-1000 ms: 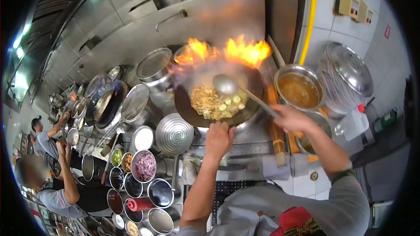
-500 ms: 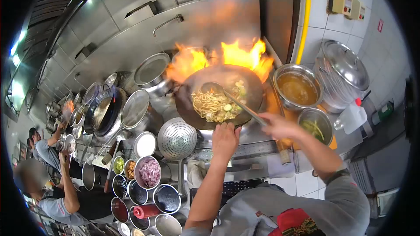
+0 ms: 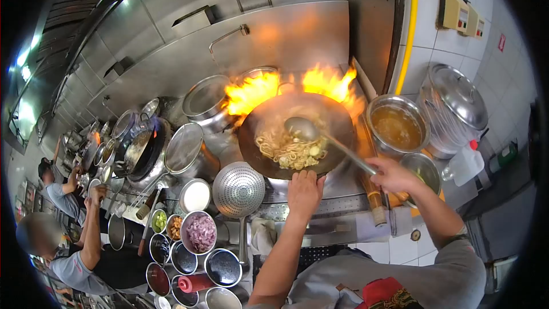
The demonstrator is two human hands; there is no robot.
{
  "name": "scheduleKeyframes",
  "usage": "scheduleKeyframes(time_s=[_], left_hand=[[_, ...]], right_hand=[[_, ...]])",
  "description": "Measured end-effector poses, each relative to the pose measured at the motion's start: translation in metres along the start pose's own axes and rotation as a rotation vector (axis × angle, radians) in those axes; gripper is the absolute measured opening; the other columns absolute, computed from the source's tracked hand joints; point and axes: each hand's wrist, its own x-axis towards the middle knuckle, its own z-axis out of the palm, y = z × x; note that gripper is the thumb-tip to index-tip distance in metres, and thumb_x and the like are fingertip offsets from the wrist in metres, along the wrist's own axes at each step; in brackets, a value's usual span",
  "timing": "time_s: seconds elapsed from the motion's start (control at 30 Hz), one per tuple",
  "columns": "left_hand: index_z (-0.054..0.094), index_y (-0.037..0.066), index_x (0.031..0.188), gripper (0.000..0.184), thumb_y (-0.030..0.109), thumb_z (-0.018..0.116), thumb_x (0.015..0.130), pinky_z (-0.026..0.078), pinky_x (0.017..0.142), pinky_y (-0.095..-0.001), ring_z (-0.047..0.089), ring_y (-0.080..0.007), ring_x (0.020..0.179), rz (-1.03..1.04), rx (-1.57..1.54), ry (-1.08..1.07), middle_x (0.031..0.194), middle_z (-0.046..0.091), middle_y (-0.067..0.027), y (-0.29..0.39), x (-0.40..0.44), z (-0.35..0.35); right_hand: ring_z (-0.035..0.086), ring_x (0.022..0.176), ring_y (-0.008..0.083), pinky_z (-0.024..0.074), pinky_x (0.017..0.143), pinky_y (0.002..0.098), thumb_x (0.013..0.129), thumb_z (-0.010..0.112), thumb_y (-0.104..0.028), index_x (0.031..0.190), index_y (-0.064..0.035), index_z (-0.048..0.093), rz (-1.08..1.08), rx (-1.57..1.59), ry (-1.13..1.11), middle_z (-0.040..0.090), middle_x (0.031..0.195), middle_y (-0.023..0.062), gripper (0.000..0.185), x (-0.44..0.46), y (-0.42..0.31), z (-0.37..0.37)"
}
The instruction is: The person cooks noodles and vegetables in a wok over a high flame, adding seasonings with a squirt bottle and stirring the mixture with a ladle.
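Note:
A dark wok [image 3: 339, 137] sits over the burner, with thick noodles [image 3: 286, 153] and pale green pieces in its lower part. Closed on its near rim is my left hand [image 3: 304, 193]; a cloth or handle under the fingers cannot be made out. My right hand [image 3: 394, 175] grips the long handle of a metal ladle [image 3: 305, 129]. The ladle's bowl is inside the wok, just above the noodles. Tall flames [image 3: 329, 83] rise behind the wok's far rim on both sides.
A pot of brownish liquid [image 3: 397, 129] and a smaller metal bowl [image 3: 432, 174] stand right. Left are a perforated strainer [image 3: 237, 189], a bowl of chopped onion [image 3: 200, 233], sauce pots and a red bottle [image 3: 194, 282]. Co-workers [image 3: 80, 263] stand far left.
The ladle's bowl has moved right and rises over the noodles, which sit more bunched. My right hand has shifted right and slightly down. My left hand stays on the rim.

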Motion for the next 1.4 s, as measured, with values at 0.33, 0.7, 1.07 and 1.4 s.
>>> scheduleKeyframes(time_s=[0.33, 0.7, 1.07, 1.4], left_hand=[[0.063, 0.004, 0.119, 0.047, 0.031, 0.077, 0.083, 0.047, 0.089, -0.0444, 0.057, -0.0372, 0.112, 0.062, -0.117, 0.114, 0.122, 0.059, -0.0174, 0.013, -0.019, -0.047], [0.063, 0.001, 0.119, 0.046, 0.015, 0.082, 0.079, 0.052, 0.088, -0.0402, 0.064, -0.0380, 0.104, -0.314, -0.388, -0.061, 0.116, 0.064, -0.0191, -0.014, -0.159, -0.133], [0.066, -0.001, 0.109, 0.028, 0.010, 0.073, 0.084, 0.052, 0.082, -0.0406, 0.065, -0.0387, 0.093, -0.415, -0.323, 0.023, 0.104, 0.066, -0.0199, -0.037, -0.186, -0.154], [0.066, 0.000, 0.108, 0.025, 0.008, 0.072, 0.084, 0.051, 0.084, -0.0415, 0.065, -0.0386, 0.094, -0.399, -0.330, -0.001, 0.101, 0.068, -0.0189, -0.044, -0.178, -0.154]], right_hand=[[0.067, 0.064, 0.0207, 0.0531, 0.060, 0.0354, 0.091, 0.060, -0.011, 0.147, -0.0064, 0.044, 0.010, 0.151, 0.080, 0.066, 0.088, 0.0181, 0.058, 0.004, 0.005, 0.023], [0.068, 0.090, 0.0401, 0.0525, 0.082, 0.0444, 0.090, 0.057, -0.011, 0.149, -0.0143, 0.045, -0.127, -0.518, 0.106, 0.067, 0.105, 0.0257, 0.060, 0.004, 0.001, 0.029], [0.066, 0.083, 0.0455, 0.0535, 0.079, 0.0504, 0.088, 0.056, -0.011, 0.150, -0.0221, 0.045, -0.050, -0.602, 0.113, 0.066, 0.088, 0.0287, 0.065, 0.036, -0.034, 0.030], [0.066, 0.082, 0.0451, 0.0529, 0.077, 0.0525, 0.088, 0.054, -0.012, 0.148, -0.0177, 0.047, -0.113, -0.567, 0.188, 0.067, 0.092, 0.0266, 0.060, 0.039, -0.023, 0.032]])
